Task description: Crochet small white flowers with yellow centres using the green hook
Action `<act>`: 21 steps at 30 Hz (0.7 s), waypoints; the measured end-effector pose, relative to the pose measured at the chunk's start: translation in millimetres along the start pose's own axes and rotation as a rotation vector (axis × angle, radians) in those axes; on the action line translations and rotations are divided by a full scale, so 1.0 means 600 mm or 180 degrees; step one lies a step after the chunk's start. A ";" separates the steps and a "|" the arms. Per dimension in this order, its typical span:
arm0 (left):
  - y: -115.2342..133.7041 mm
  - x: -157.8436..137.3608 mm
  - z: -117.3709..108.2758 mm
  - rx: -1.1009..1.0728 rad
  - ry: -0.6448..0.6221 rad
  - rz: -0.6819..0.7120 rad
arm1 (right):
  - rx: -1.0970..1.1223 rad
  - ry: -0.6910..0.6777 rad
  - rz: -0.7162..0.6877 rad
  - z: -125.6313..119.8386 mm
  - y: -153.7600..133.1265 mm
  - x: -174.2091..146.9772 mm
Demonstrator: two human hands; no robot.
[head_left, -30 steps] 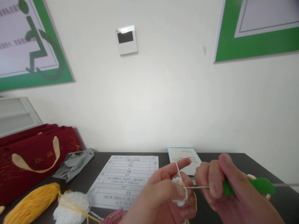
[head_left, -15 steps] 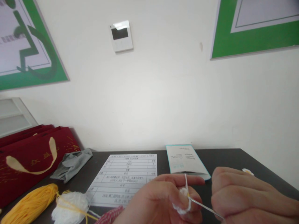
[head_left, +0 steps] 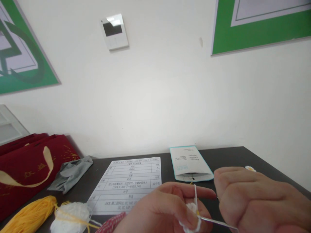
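Note:
My left hand pinches a small piece of white crochet work between thumb and fingers, its index finger stretched out to the right. A strand of white yarn runs from that finger down to the work, and a bit of yellow shows at the stitch. My right hand is closed round a thin metal crochet hook, whose tip meets the work. Its fingertips are hidden behind the back of the hand. Beyond it lies a small white and yellow crocheted flower.
On the dark table are a printed pattern sheet, a pale pouch with a blue edge, a white yarn ball, a yellow yarn skein and grey cloth. Red gift bags stand at the left, against the wall.
The view has shifted slightly, so the wall and table things sit further left. The hook lies at a flatter angle; both hands keep their hold.

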State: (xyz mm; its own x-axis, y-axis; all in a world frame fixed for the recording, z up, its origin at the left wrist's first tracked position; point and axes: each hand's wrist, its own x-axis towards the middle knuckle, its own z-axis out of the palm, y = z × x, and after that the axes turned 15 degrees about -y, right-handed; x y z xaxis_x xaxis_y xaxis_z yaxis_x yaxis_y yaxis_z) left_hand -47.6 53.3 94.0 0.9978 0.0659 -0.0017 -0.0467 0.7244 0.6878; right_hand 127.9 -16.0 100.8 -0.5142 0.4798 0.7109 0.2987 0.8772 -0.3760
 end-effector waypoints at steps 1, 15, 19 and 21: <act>0.001 0.000 0.000 0.0036 -0.0044 -0.0037 | 0.0193 0.0191 0.0022 0.005 0.002 0.000; 0.003 -0.001 0.002 0.0149 -0.0040 -0.0259 | 0.0773 0.0501 0.0139 0.012 -0.005 0.011; 0.005 -0.001 0.007 0.0107 -0.0205 -0.0192 | 0.1288 0.0646 0.0804 0.018 -0.009 0.017; 0.006 0.000 0.009 0.0057 -0.0263 -0.0140 | 0.1585 0.0740 0.1041 0.018 -0.011 0.020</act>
State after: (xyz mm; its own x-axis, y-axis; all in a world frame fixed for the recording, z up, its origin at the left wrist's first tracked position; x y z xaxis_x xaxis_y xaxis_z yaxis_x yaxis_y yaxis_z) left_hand -47.6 52.1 100.6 0.9994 -0.0231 0.0272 -0.0026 0.7129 0.7012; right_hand 111.2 -15.7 105.0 -0.2552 0.7567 0.6019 -0.0274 0.6166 -0.7868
